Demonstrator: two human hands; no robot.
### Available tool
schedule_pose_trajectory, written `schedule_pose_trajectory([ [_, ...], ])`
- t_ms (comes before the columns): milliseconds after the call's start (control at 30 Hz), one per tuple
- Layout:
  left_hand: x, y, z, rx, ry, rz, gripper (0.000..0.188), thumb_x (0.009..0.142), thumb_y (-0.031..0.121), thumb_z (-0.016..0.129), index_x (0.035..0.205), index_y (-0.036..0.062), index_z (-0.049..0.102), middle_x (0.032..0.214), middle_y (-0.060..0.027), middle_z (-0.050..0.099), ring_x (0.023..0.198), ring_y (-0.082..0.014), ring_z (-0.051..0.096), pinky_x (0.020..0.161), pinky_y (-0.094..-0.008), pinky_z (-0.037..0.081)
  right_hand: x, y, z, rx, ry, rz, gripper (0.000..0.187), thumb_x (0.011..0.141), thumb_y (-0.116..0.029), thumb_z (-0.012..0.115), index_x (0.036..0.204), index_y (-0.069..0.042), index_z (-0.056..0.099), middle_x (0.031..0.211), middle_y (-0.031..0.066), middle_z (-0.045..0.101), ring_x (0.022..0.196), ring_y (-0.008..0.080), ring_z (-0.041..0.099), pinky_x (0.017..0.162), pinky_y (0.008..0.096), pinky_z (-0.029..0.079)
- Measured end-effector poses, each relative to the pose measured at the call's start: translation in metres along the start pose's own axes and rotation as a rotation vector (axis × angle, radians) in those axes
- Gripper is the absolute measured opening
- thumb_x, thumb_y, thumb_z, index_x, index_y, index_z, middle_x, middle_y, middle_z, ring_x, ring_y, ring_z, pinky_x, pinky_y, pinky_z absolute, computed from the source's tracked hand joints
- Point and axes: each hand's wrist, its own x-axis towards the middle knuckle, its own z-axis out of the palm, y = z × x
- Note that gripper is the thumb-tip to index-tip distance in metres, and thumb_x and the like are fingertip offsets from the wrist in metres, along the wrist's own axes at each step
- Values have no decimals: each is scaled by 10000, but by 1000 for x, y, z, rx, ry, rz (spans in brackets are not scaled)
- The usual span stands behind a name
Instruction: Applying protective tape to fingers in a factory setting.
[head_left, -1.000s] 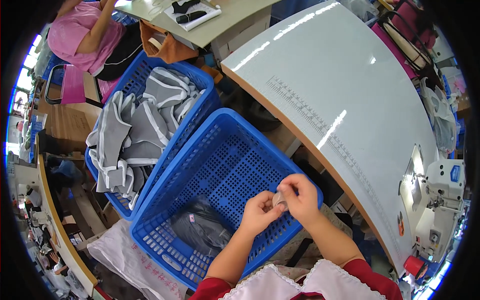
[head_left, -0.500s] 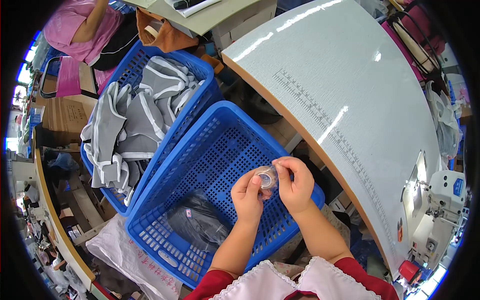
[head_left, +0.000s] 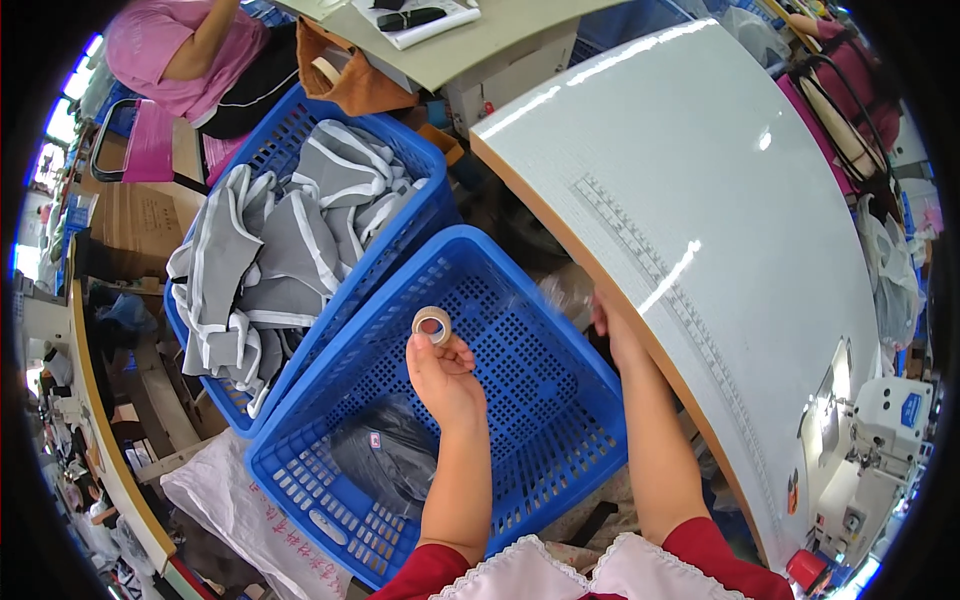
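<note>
Tape roll (head_left: 434,312), a small tan ring, sits at the fingertips of the left hand (head_left: 450,385), on the far side of the palm from the wearer. The grip there is a pinch: thumb and fingers are closed on the ring's near edge, while its far edge stands free. Being a short ring, it has no evident long axis; the line through its hole points roughly up toward the camera, so the round opening shows almost face on.

Below the grip lies the interior of a blue basket (head_left: 540,380), over which the roll is held. A dark plastic-wrapped bundle (head_left: 385,450) rests in that basket, to the near left of the grip. Farther left and beyond is a second blue basket (head_left: 432,170), heaped with grey fabric pieces (head_left: 300,235) edged in white.

Well to the right of the pinch, the right hand (head_left: 615,325) is beside the edge of the white table (head_left: 680,170), its fingers partly hidden and blurred. Some clear plastic film (head_left: 568,290) shows just to their left, also blurred; whether the fingers hold it or are apart from it, I cannot tell.
</note>
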Motion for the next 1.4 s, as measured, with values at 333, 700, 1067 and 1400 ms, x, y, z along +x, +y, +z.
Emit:
schedule_pose_trajectory([
  [333, -15, -8, -31, 151, -106, -88, 281, 932, 345, 531, 965, 66, 538, 802, -36, 576, 587, -128, 509, 483, -233, 381, 2, 25, 2, -88, 158, -454, 323, 943, -277, 535, 1103, 2, 561, 971, 99, 624, 880, 171, 588, 804, 289, 462],
  [700, -38, 34, 13, -78, -415, -140, 407, 962, 349, 494, 1140, -16, 523, 880, -79, 603, 659, -116, 520, 548, -233, 395, -33, 15, 9, -349, 220, -611, 435, 933, -269, 541, 1285, -17, 503, 1264, 170, 548, 1198, 285, 509, 1002, 370, 393],
  [1067, -150, 91, 25, 477, -962, 151, 346, 783, 17, 657, 1118, -30, 585, 954, -70, 652, 815, -112, 600, 687, -229, 471, -201, -17, -59, 637, -541, -687, 521, 841, -19, 651, 1323, -12, 453, 1210, 90, 562, 1015, 149, 572, 889, 300, 479],
  [1400, -218, 78, 29, 2, -960, -298, 476, 776, 45, 538, 1240, -41, 476, 1159, -174, 565, 989, -222, 587, 818, -308, 495, -264, 2, -90, 254, 177, -1206, 374, 685, -52, 775, 1024, -38, 616, 1015, 81, 624, 928, 209, 593, 822, 319, 483],
])
